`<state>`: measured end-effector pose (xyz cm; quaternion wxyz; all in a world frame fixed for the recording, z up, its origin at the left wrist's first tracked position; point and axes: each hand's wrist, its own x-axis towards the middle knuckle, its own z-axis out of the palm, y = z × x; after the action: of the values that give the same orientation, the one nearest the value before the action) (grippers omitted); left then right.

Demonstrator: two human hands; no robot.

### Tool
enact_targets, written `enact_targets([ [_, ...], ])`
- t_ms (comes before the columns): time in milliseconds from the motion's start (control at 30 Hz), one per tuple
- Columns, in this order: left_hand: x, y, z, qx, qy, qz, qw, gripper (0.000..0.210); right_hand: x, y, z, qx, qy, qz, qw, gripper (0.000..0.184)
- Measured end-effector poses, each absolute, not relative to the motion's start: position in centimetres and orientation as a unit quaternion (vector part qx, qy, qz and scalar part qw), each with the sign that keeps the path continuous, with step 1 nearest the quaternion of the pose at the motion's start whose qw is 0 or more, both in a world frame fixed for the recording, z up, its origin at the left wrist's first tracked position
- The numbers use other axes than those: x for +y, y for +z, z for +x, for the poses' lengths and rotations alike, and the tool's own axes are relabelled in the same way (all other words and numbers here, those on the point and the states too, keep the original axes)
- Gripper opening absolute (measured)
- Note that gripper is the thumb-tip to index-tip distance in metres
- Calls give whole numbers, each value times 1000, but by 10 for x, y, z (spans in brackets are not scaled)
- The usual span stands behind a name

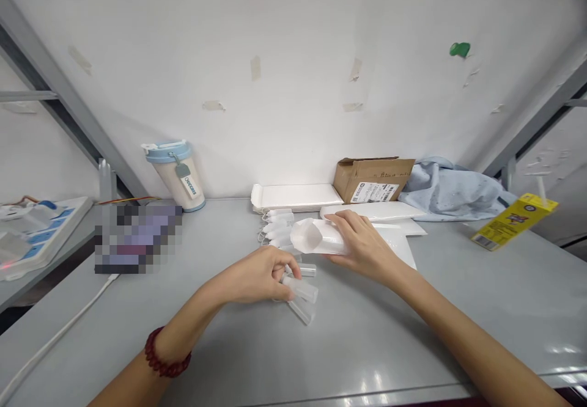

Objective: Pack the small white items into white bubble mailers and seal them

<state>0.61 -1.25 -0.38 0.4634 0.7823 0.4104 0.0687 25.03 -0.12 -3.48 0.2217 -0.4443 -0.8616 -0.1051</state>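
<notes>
My left hand [263, 275] pinches a small clear plastic tube [302, 289] with a white cap end, just above the grey table. Beneath it lies another clear tube [301, 312], and one more tube [308, 270] rests a little behind. My right hand [360, 242] is closed around a white padded envelope [321, 237], whose open mouth faces left toward my left hand. Whatever is inside the envelope cannot be made out. Several white-capped tubes with thin loops [277, 231] lie in a row behind, partly hidden by the envelope.
More white envelopes [383, 211] lie behind my right hand, with a white stack [296, 196] by the wall. Along the back stand a cardboard box [373, 178], blue cloth [452, 187] and tumbler [177, 175]. A yellow drink carton [513, 220] leans right; a phone [140, 239] and power strip [46, 236] lie left.
</notes>
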Motion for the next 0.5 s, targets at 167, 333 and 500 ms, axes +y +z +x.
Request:
enact_targets([
  [167, -11, 10, -1, 390, 217, 726, 523, 21, -2, -34, 250, -859, -99, -454, 214, 60],
  [333, -8, 9, -2, 396, 382, 673, 494, 22, -2, -34, 250, -859, -97, -456, 213, 57],
  [500, -7, -5, 10, 481, 361, 699, 387, 31, -2, -35, 247, -862, -92, -447, 218, 55],
])
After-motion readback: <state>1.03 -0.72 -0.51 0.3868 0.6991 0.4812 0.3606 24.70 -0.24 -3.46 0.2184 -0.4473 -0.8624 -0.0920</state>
